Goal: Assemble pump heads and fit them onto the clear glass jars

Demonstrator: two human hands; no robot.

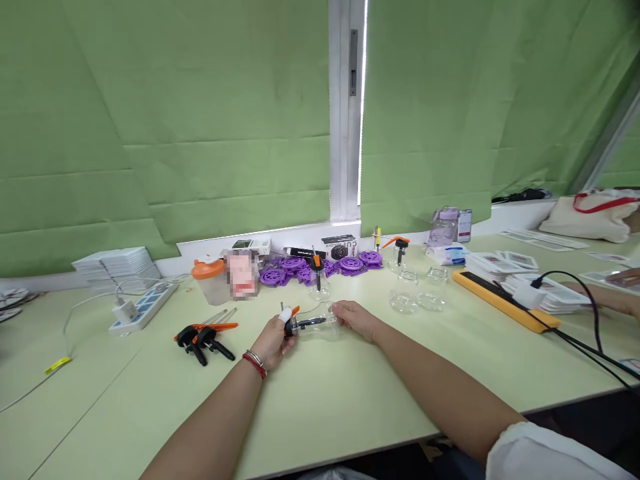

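Across the bottom of the frame, the person's two bare forearms reached inward over the pale green bench (320, 413), a white sleeve (545, 453) showing at lower right. Silver and red bands (256, 362) circled the left wrist. Just below the centre of the frame, the left hand (273, 343), its thumb wrapped in white, held its grip closed on a black-and-orange tool (290, 327); the tool's dark shaft lay along a clear vessel (320, 331), though whether inside it or behind it could not be told. The right hand (356, 321) had its grip pinched on the vessel's right end. Left of centre lay two similar loose tools (205, 338), close together. Beyond them, a white power strip (145, 308) slanted at left; an orange power strip (505, 301) slanted at right, near stacked white cards (557, 293) and, at the right edge, another person's hand (627, 277). Two clear jars (404, 301) stood right of centre, and a cup with an orange lid (207, 283) left of it. Farther back, purple wheel-shaped parts (300, 267) formed a row mid-frame, and a lilac bottle (443, 227) stood to their right. Green blinds (165, 120) filled the upper frame on both sides of a white window post (345, 120).
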